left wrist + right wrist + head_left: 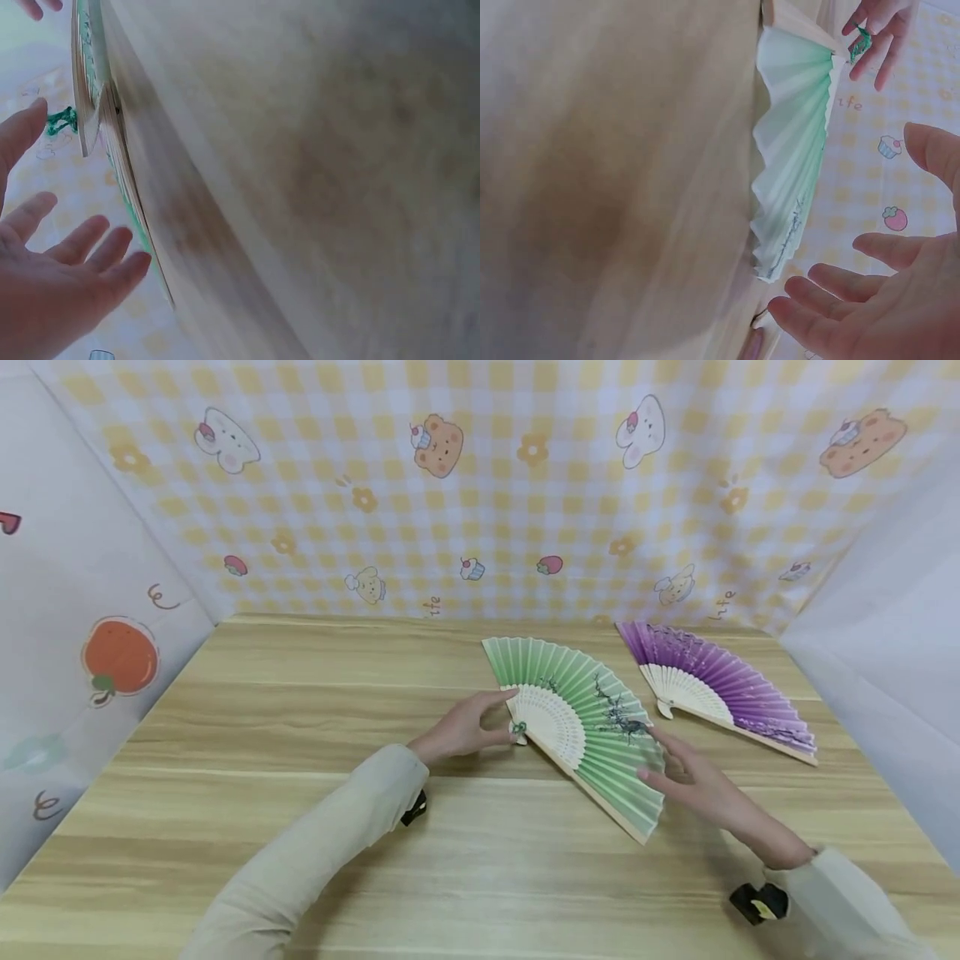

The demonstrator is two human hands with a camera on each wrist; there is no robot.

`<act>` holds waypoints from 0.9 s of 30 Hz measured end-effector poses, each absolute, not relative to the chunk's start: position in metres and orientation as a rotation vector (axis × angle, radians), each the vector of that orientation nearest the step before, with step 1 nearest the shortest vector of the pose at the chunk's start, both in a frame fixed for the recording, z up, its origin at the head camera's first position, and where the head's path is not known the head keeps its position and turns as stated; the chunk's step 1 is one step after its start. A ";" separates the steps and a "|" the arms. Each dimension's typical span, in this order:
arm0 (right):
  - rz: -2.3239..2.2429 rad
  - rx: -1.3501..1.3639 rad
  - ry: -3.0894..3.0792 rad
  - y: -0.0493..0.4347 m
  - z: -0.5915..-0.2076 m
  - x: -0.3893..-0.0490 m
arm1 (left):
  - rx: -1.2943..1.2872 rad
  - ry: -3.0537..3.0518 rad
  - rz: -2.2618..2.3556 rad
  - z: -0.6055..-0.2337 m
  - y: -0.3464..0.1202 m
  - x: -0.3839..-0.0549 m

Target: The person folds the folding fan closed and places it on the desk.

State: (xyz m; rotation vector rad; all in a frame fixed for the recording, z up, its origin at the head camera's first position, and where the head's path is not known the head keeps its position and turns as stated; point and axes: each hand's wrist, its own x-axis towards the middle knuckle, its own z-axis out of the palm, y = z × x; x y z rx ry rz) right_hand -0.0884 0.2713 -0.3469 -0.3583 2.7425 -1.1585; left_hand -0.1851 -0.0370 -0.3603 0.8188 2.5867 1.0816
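Observation:
A green folding fan [600,718] with pale openwork ribs lies spread on the wooden table, a green knotted cord at its pivot. At that pivot end, my left hand [472,727] has its thumb and fingers apart, fingertips right by the ribs. My right hand [697,785] is at the fan's outer pleated edge, thumb and fingers spread. In the left wrist view, the left fingers [112,259] are loosely extended beside the fan, gripping nothing. The right wrist view shows the right fingers [840,289] likewise extended near the pleats.
A purple folding fan [720,677] lies spread at the back right of the wooden table [300,693]. Behind the table hangs a yellow checked cloth [495,510] with cartoon prints; white cloth walls [75,568] stand at the sides.

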 end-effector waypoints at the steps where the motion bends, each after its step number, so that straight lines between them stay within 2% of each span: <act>1: -1.172 -0.361 2.741 0.271 -0.348 -0.087 | 0.822 2.567 1.097 -0.361 -0.037 -0.186; 27: -1.316 -0.242 2.643 0.282 -0.351 -0.064 | 0.732 2.406 1.153 -0.366 -0.025 -0.198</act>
